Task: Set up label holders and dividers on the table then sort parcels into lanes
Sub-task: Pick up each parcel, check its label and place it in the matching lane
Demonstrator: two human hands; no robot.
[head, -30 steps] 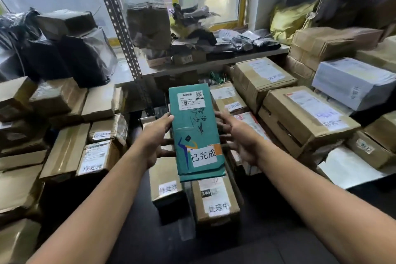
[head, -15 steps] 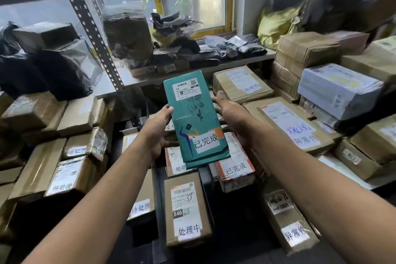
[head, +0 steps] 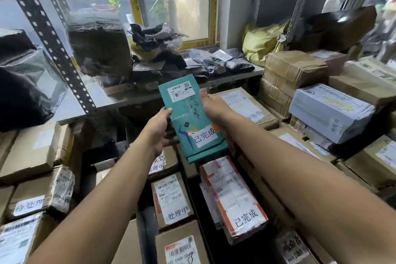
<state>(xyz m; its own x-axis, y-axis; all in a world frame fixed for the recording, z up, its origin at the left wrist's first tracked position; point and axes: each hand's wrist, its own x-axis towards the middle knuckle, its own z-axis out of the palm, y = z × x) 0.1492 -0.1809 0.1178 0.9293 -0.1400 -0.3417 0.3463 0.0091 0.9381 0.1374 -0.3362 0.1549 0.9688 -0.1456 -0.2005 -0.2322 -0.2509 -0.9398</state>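
Note:
I hold a flat teal parcel (head: 191,118) with a white shipping label on top and a white handwritten tag low down, raised above the table's middle rows. My left hand (head: 159,129) grips its left edge and my right hand (head: 211,103) grips its right edge, thumb on the front. Below it lies an orange-and-white parcel (head: 233,197) bearing the same handwritten tag. To its left lies a brown box (head: 171,199) with a different tag.
Brown boxes (head: 32,152) are stacked at the left, more boxes and a pale blue-grey parcel (head: 330,111) at the right. A metal shelf (head: 120,96) behind carries dark bags and a wrapped bundle (head: 98,47). A perforated steel upright (head: 55,49) slants at the left.
Both hands have carried the teal parcel away from me and a little to the right, over the far rows. My view has tilted up, showing more of the shelf.

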